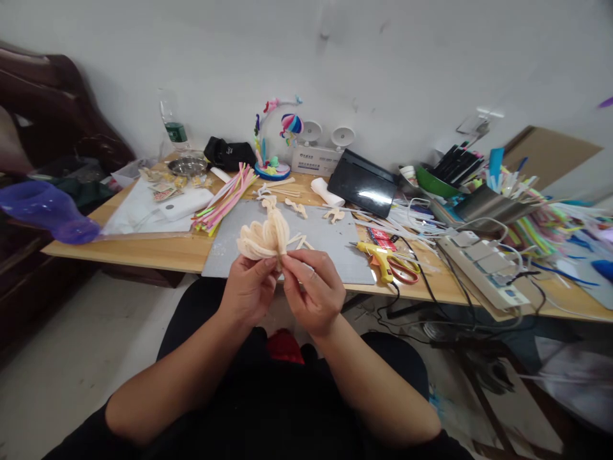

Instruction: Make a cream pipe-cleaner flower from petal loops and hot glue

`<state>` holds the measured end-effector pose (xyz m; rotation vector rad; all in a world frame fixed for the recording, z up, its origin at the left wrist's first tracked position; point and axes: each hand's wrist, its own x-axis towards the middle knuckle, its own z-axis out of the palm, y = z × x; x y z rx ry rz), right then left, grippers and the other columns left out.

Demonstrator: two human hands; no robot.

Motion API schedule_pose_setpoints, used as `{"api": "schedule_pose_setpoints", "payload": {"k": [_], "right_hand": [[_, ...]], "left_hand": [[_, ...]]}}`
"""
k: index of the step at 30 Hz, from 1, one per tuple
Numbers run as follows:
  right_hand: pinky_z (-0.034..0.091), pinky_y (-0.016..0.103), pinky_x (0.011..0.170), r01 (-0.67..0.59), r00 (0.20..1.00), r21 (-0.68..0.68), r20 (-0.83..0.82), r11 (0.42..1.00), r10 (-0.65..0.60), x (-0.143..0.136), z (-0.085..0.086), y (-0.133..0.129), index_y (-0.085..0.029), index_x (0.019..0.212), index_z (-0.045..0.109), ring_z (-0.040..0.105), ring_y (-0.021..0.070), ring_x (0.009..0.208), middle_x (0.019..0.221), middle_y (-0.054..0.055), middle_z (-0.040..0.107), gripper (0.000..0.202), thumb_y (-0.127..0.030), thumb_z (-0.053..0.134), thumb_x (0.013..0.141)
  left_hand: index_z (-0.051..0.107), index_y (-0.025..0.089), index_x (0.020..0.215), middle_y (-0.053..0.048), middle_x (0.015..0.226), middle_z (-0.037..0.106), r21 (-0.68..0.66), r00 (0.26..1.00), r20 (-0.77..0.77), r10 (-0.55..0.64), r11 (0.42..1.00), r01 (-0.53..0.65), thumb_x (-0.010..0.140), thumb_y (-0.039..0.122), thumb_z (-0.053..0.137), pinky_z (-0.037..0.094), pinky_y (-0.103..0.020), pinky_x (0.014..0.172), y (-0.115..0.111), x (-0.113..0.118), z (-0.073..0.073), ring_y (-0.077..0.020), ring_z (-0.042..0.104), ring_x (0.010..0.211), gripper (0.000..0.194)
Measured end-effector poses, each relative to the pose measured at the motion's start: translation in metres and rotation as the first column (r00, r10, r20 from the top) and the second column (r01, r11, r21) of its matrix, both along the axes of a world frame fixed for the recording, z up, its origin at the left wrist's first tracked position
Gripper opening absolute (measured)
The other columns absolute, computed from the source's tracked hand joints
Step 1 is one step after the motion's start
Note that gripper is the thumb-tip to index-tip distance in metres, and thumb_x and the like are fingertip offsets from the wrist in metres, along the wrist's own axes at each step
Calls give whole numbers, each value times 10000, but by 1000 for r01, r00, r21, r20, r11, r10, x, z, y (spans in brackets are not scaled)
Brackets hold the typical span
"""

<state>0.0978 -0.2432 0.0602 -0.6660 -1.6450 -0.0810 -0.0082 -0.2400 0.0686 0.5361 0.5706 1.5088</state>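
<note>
A cream, fuzzy piece of several curved loops (pixel 261 237) is held up over the front edge of the grey mat (pixel 230 233). My left hand (pixel 251 287) pinches its base from the left. From the right, my right hand (pixel 313 287) closes its thumb and fingers on the same base, close to the left fingertips. Small cream twisted pieces (pixel 297 207) lie on the mat behind, with short cream strips beside the held piece. The exact contact between the fingertips is partly hidden.
A yellow glue gun (pixel 380 259) and scissors (pixel 405 271) lie right of the mat. A power strip (pixel 483 271) with cables sits farther right. Pink and yellow stems (pixel 227 198) lie left; a black tablet (pixel 363 183) leans behind.
</note>
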Motion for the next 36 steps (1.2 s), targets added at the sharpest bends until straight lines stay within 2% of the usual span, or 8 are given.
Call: {"api": "schedule_pose_setpoints", "payload": {"k": [5,9,15,18,22,27,32,36], "right_hand": [[539,363,774,-80,997,-60,-3,995,80,3,2,-4,-193,1058,615,606,186,913,984,90,635,333,-60,548,760],[532,342,749,-111,989,-157,-112,981,94,3,3,-5,-215,972,629,614,167,858,914,56,652,256,-75,539,777],[507,316,731,-255,936,-365,-324,895,135,1,5,-2,-214,858,613,596,138,786,805,9,620,130,-123,602,766],[500,315,730,-249,941,-385,-315,889,127,1,6,0,-210,794,622,588,136,777,795,7,607,75,-145,619,757],[495,305,711,-214,949,-377,-300,901,100,-2,5,1,-206,768,624,581,131,759,773,2,595,61,-148,624,750],[495,314,721,-195,956,-356,-278,914,96,-1,3,-1,-198,816,650,578,137,782,804,20,587,87,-151,592,773],[498,317,744,-244,949,-377,-284,894,139,1,1,-5,-204,887,656,579,139,813,845,30,587,143,-182,534,816],[499,320,752,-203,960,-340,-253,918,119,0,0,-6,-210,904,658,577,141,824,861,35,586,159,-167,539,808]], "left_hand": [[672,173,708,0,725,695,23,999,-25,37,999,-36,512,139,795,493,-192,712,1,1,-1,-115,636,739,234],[683,188,776,-12,795,709,56,997,-54,55,997,-52,522,123,785,497,-207,760,3,0,-4,-137,646,824,282],[687,184,851,-8,854,712,65,998,-58,-8,998,11,507,137,802,500,-180,736,2,-1,-7,-112,646,778,366],[683,179,853,-10,856,710,70,998,-59,-4,997,9,512,138,803,495,-184,764,2,-2,-7,-112,644,794,364],[677,169,828,-5,799,702,43,998,-64,-25,999,28,499,133,808,500,-190,702,3,-4,-7,-112,637,740,356],[666,166,849,-6,801,696,29,997,-67,-38,999,40,517,142,798,491,-195,655,3,-6,-6,-106,629,705,358],[661,178,785,-7,816,696,9,995,-16,-99,995,99,574,180,763,497,-218,679,0,-6,-4,-116,633,730,234],[654,178,762,-3,798,695,-17,994,7,-113,993,113,570,192,764,499,-204,660,0,-6,-3,-107,628,713,222]]}}
